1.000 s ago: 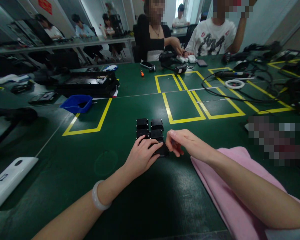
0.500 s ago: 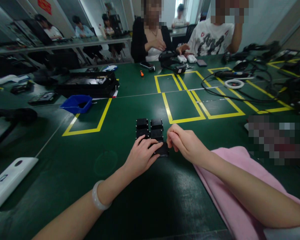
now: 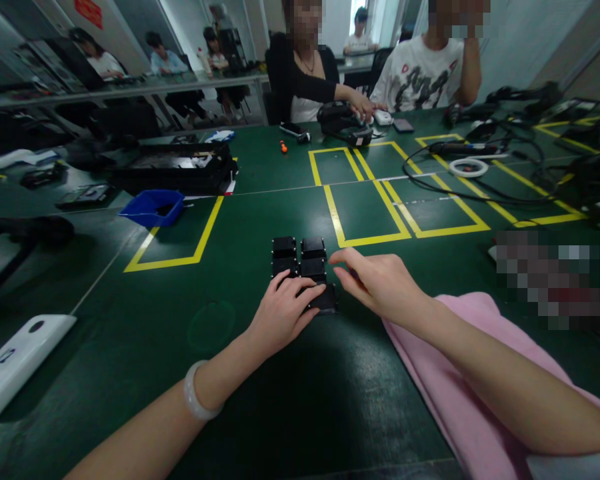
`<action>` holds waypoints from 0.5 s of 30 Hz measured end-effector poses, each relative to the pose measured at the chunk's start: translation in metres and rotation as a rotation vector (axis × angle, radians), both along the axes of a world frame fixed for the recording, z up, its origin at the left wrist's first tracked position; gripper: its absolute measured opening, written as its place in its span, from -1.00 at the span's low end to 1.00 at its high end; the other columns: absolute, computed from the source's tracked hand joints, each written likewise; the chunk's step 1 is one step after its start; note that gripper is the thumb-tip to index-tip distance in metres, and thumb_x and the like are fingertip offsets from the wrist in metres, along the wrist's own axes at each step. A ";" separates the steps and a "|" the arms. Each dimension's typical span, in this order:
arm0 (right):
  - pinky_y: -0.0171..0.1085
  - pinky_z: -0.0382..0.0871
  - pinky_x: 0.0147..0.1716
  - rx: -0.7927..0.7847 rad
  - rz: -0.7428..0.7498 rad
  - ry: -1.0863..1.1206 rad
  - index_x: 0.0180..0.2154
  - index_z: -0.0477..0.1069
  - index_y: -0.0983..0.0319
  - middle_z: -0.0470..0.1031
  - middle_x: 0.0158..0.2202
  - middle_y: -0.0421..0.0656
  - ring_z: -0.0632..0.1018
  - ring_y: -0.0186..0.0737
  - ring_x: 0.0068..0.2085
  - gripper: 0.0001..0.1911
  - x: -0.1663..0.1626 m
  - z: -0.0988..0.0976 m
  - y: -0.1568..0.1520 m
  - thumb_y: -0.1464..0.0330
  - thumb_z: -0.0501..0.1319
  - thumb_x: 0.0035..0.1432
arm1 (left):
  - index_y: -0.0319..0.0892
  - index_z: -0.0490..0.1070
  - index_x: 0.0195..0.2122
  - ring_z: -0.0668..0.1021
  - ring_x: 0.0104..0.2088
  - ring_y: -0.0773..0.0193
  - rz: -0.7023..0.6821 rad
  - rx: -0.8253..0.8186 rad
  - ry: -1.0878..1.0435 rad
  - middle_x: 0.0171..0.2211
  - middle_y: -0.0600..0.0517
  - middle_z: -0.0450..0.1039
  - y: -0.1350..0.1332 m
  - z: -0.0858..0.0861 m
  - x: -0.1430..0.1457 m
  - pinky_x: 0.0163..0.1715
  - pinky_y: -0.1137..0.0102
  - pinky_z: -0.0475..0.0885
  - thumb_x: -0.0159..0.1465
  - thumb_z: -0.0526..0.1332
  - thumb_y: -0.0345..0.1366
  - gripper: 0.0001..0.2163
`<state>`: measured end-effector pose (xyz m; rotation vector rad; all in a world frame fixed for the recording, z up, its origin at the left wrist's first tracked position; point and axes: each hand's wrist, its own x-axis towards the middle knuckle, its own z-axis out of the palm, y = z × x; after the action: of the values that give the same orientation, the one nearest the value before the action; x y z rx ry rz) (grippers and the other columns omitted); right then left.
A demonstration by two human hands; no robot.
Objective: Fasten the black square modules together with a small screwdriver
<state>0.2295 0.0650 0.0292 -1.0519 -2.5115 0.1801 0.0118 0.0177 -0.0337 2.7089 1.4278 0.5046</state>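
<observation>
Several small black box-shaped parts point(image 3: 313, 249) with shiny corner points sit in two columns on the green table, in the middle of the head view. My left hand point(image 3: 287, 307) lies over the nearer ones with its fingers spread, and hides some of them. Its fingertips touch the nearest block point(image 3: 326, 299), at the right end. Just right of the blocks hovers my right hand point(image 3: 375, 280), thumb and index finger apart, with nothing visible between them. What the black parts are I cannot make out.
Pink cloth point(image 3: 465, 347) lies under my right forearm. A blue tray point(image 3: 155, 208) and a black bin point(image 3: 180, 167) stand at left, a white device point(image 3: 25, 363) nearer. Yellow tape frames point(image 3: 375, 239) mark the table. Cables point(image 3: 520, 193) lie at right. Two people sit opposite.
The fingers of my right hand have opened from a closed pinch. My left hand has stayed in place. A person opposite has reached an arm towards the white objects on the table.
</observation>
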 end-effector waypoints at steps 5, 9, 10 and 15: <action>-0.34 0.09 -0.48 -0.044 0.042 -0.010 0.05 0.23 0.25 0.47 -0.46 -0.25 0.44 -0.33 -0.50 -0.66 -0.001 0.003 -0.002 0.36 -0.02 0.26 | -0.08 0.31 0.13 0.43 0.07 0.16 0.009 -0.008 0.010 0.01 -0.02 0.41 0.000 -0.001 0.000 0.23 0.03 0.13 0.33 0.16 -0.29 -0.67; -0.35 0.09 -0.46 -0.080 0.099 -0.011 -0.14 0.31 0.22 0.44 -0.47 -0.27 0.44 -0.36 -0.46 -0.81 0.002 0.008 -0.003 0.38 0.01 0.23 | -0.07 0.32 0.12 0.44 0.06 0.15 0.006 0.006 0.001 0.01 -0.04 0.42 0.000 -0.002 0.000 0.23 0.02 0.15 0.32 0.16 -0.29 -0.66; -0.35 0.08 -0.45 -0.074 0.106 -0.012 -0.21 0.32 0.21 0.44 -0.47 -0.26 0.43 -0.37 -0.45 -0.85 0.003 0.009 -0.003 0.38 0.00 0.23 | -0.07 0.32 0.12 0.44 0.06 0.15 0.006 0.008 -0.003 0.01 -0.04 0.42 0.000 -0.002 0.000 0.23 0.02 0.15 0.32 0.16 -0.29 -0.67; -0.31 0.01 -0.47 -0.032 0.050 -0.087 -0.31 0.35 0.20 0.43 -0.52 -0.22 0.44 -0.32 -0.48 -0.65 0.002 0.008 -0.002 0.17 -0.08 0.34 | -0.08 0.32 0.12 0.44 0.06 0.16 0.000 0.006 -0.005 0.01 -0.04 0.42 0.000 -0.002 0.000 0.23 0.02 0.15 0.33 0.15 -0.29 -0.68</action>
<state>0.2318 0.0629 0.0369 -1.0307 -2.6226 0.1938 0.0121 0.0179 -0.0354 2.7100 1.4278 0.5162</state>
